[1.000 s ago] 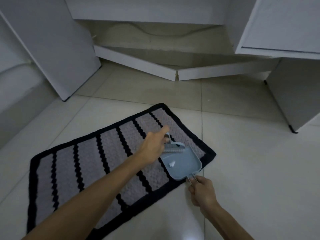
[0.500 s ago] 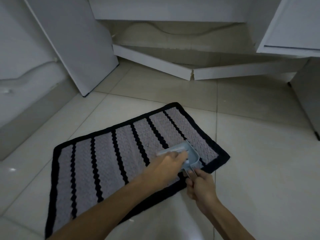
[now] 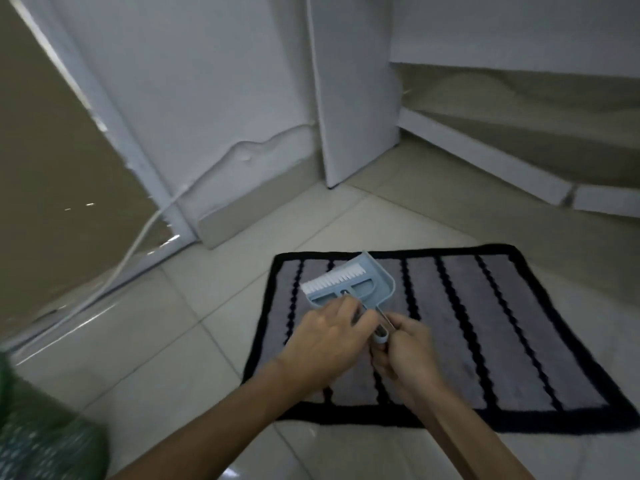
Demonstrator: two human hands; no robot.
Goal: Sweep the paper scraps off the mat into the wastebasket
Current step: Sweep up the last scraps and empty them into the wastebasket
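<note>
Left hand closed on brush handle — white bristles lie inside blue dustpan. Right hand pinches dustpan handle, just at 3 o'clock of left hand. Dustpan held above striped mat, over its 9 o'clock end. Paper scraps not discernible in pan. Green patterned fabric at 8 o'clock on tiled floor.

Both forearms are bare; green patterned fabric, perhaps clothing, lower left.
</note>
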